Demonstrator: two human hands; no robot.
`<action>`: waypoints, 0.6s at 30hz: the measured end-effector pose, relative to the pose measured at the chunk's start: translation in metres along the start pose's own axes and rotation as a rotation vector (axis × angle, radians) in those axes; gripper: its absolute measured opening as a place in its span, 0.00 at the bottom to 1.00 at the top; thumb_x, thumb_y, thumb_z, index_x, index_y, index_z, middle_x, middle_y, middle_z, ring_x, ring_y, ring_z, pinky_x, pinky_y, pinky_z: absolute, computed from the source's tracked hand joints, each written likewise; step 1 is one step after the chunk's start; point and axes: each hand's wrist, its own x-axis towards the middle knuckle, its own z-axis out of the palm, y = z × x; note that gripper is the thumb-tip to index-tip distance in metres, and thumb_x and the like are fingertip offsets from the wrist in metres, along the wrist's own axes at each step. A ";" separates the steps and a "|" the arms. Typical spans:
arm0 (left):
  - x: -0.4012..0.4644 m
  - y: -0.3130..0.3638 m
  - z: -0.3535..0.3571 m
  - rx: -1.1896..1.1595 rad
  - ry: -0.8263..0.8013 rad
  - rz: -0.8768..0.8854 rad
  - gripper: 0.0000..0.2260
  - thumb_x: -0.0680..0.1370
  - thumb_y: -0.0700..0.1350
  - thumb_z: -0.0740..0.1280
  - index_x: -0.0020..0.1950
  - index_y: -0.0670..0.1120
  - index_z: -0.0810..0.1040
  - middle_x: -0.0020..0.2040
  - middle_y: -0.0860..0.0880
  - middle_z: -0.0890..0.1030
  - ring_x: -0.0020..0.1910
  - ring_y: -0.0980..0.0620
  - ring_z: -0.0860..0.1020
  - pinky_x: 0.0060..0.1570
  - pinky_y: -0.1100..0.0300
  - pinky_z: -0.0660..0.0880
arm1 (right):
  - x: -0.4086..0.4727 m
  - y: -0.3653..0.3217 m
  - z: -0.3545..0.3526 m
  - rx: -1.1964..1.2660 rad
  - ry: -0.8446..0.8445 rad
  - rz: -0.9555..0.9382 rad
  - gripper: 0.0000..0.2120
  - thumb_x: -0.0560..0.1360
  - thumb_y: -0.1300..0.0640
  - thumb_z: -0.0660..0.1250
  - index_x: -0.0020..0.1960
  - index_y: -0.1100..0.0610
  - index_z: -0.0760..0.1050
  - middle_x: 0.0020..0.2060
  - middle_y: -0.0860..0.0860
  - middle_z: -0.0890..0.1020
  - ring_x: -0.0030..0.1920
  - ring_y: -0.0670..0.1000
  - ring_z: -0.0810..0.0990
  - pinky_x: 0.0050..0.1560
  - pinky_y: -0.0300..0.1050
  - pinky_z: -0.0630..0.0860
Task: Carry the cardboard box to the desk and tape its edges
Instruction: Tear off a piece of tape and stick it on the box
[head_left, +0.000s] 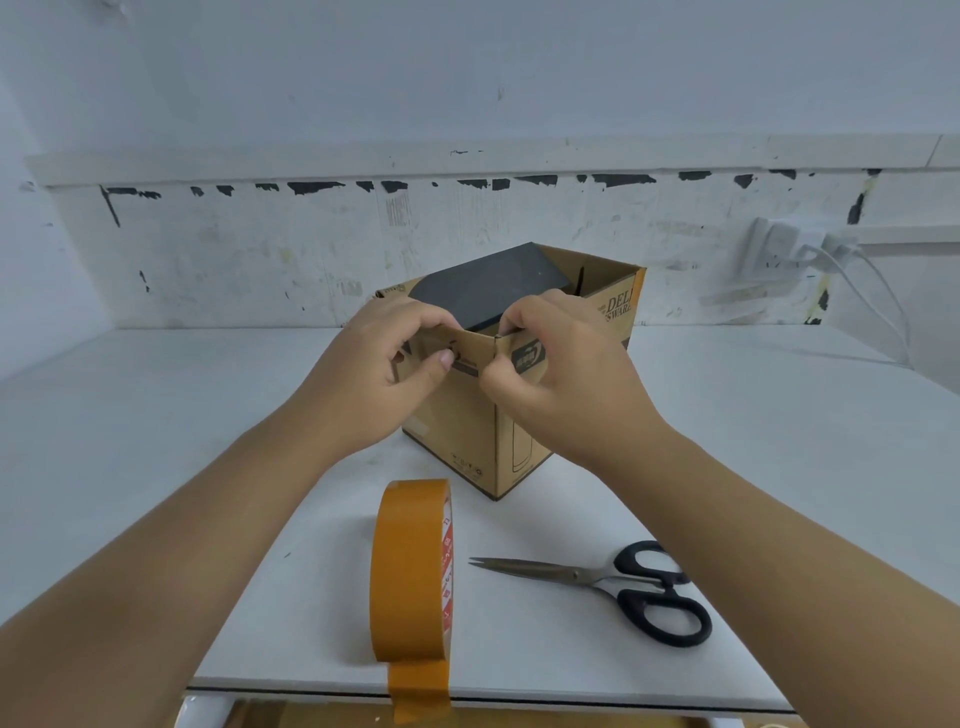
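Observation:
A brown cardboard box (467, 415) stands on the white desk (156, 415), one corner turned toward me, its top open. A dark grey block (488, 286) sticks out of it. My left hand (379, 364) pinches the top rim of the near left wall, thumb on the outside. My right hand (561, 364) pinches the rim at the near corner, fingers curled over the edge. A roll of orange-brown tape (410, 571) stands on edge near the desk's front, its loose end hanging over the edge.
Black-handled scissors (623, 587) lie shut to the right of the tape, tips pointing left. A white wall socket with a plug and cable (810, 249) is at the back right. The scuffed wall runs close behind the box.

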 end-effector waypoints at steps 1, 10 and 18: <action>0.000 0.000 0.000 -0.005 0.000 0.000 0.08 0.78 0.43 0.66 0.56 0.53 0.77 0.49 0.56 0.76 0.49 0.55 0.72 0.46 0.59 0.74 | 0.000 0.000 0.000 0.000 0.003 0.005 0.04 0.71 0.57 0.67 0.43 0.57 0.77 0.37 0.48 0.75 0.43 0.49 0.71 0.41 0.34 0.65; 0.001 0.001 0.000 -0.036 -0.011 0.020 0.08 0.77 0.47 0.63 0.54 0.56 0.75 0.47 0.59 0.75 0.49 0.58 0.72 0.45 0.62 0.72 | -0.001 0.003 -0.004 -0.003 -0.007 -0.036 0.04 0.73 0.57 0.66 0.46 0.56 0.79 0.39 0.48 0.78 0.45 0.50 0.73 0.44 0.39 0.69; 0.009 -0.017 -0.017 0.266 -0.077 0.008 0.19 0.75 0.59 0.61 0.63 0.54 0.73 0.56 0.56 0.76 0.57 0.55 0.71 0.54 0.55 0.65 | 0.008 0.012 -0.024 0.077 -0.169 -0.017 0.04 0.76 0.50 0.65 0.46 0.49 0.77 0.42 0.45 0.79 0.48 0.47 0.75 0.49 0.38 0.71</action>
